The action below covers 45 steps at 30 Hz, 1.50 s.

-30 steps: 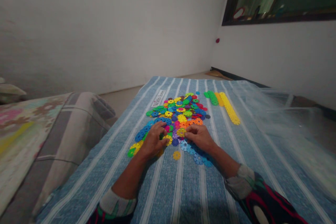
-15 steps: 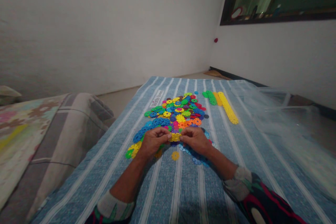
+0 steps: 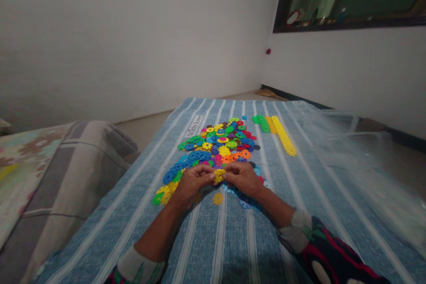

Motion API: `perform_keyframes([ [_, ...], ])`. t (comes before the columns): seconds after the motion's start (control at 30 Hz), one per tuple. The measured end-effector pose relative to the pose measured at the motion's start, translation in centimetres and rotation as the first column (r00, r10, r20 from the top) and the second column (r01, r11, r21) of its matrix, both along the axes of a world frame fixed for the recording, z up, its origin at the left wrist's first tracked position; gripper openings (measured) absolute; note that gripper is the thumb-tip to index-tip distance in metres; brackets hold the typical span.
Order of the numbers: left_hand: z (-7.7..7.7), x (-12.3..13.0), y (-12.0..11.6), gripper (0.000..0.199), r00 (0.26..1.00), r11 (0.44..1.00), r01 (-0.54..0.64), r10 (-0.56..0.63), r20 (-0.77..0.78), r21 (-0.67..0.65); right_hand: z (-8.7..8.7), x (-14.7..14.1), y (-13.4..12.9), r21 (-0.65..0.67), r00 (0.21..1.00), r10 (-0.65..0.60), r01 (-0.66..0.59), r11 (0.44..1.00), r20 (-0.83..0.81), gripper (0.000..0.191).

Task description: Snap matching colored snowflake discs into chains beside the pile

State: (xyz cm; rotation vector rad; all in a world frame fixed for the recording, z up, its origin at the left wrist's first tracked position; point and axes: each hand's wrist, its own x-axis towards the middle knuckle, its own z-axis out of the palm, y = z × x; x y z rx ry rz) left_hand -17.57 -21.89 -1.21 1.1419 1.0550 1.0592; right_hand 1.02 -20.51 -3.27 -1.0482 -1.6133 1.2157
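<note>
Between my two hands is a yellow notched disc piece [image 3: 218,175], shaped like a flat flower. My left hand [image 3: 195,183] pinches its left edge, and my right hand [image 3: 242,178] pinches the right edge. Whether it is one disc or two joined ones I cannot tell. Just beyond my fingers spreads a pile of many-coloured discs [image 3: 222,140]. A loose orange-yellow disc [image 3: 217,198] lies on the cloth below my hands. Blue discs [image 3: 245,204] lie partly under my right wrist, with yellow discs [image 3: 165,191] left of my left hand.
Joined rows of discs lie at the right: a long yellow strip [image 3: 284,136], with shorter orange and green ones beside it. A clear plastic box [image 3: 342,137] stands at the table's right edge. Striped blue cloth [image 3: 206,248] covers the table. A draped seat [image 3: 93,155] is at the left.
The yellow piece has turned between my fingers, showing more of its round face now. My hands have stayed close together. The whole view has shifted slightly.
</note>
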Motion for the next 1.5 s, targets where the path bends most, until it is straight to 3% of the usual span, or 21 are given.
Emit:
perform_keyframes([
  [0.17, -0.1, -0.3, 0.3, 0.030, 0.998, 0.998, 0.056, -0.055, 0.019, -0.013, 0.6, 0.2, 0.0, 0.023, 0.999, 0.012, -0.012, 1.000, 0.037, 0.008],
  [0.37, 0.5, -0.1, 0.3, 0.029, 0.996, 0.997, 0.075, -0.075, -0.051, -0.006, 2.5, 1.1, 0.1, 0.091, 0.994, 0.023, -0.034, 0.995, 0.110, 0.009],
  [0.47, 1.2, -0.2, 0.1, 0.029, 0.986, 0.997, 0.062, -0.055, -0.160, 0.041, 3.9, 3.8, 1.0, 0.103, 0.986, 0.038, -0.056, 0.993, 0.163, 0.010],
  [0.57, 1.6, -0.8, 0.2, 0.028, 0.970, 0.995, 0.025, -0.002, -0.244, 0.093, 5.2, 8.8, 2.4, 0.153, 0.965, -0.076, 0.037, 0.988, 0.253, 0.010],
  [0.63, 1.8, -1.2, 0.4, 0.027, 0.963, 0.994, 0.011, 0.019, -0.268, 0.112, 5.7, 12.7, 3.3, 0.293, 0.796, -0.325, 0.193, 0.936, 0.511, 0.012],
  [0.7, 1.8, -1.4, 0.5, 0.026, 0.956, 0.992, 0.016, 0.022, -0.291, 0.127, 5.7, 16.4, 3.9, 0.361, 0.561, -0.433, 0.241, 0.901, 0.706, 0.013],
  [0.8, 1.8, -1.2, 0.5, 0.026, 0.942, 0.988, 0.058, -0.006, -0.336, 0.143, 5.2, 20.2, 4.4, 0.358, 0.291, -0.419, 0.241, 0.902, 0.860, 0.014],
  [0.9, 1.8, -0.9, 0.4, 0.025, 0.930, 0.984, 0.089, -0.026, -0.367, 0.157, 4.5, 21.9, 4.5, 0.310, 0.171, -0.350, 0.219, 0.925, 0.921, 0.017],
  [1.0, 1.9, -0.7, 0.4, 0.022, 0.930, 0.983, 0.078, -0.012, -0.367, 0.165, 4.0, 22.4, 4.9, 0.280, 0.159, -0.313, 0.198, 0.939, 0.936, 0.019],
  [1.23, 1.8, -0.9, 0.4, 0.020, 0.919, 0.983, 0.081, -0.010, -0.394, 0.165, 3.3, 23.0, 6.1, 0.283, 0.270, -0.330, 0.199, 0.938, 0.904, 0.021],
  [1.5, 1.5, -1.0, 0.5, 0.022, 0.911, 0.986, 0.106, -0.044, -0.411, 0.129, 1.7, 23.5, 6.7, 0.291, 0.278, -0.348, 0.226, 0.930, 0.895, 0.036],
])
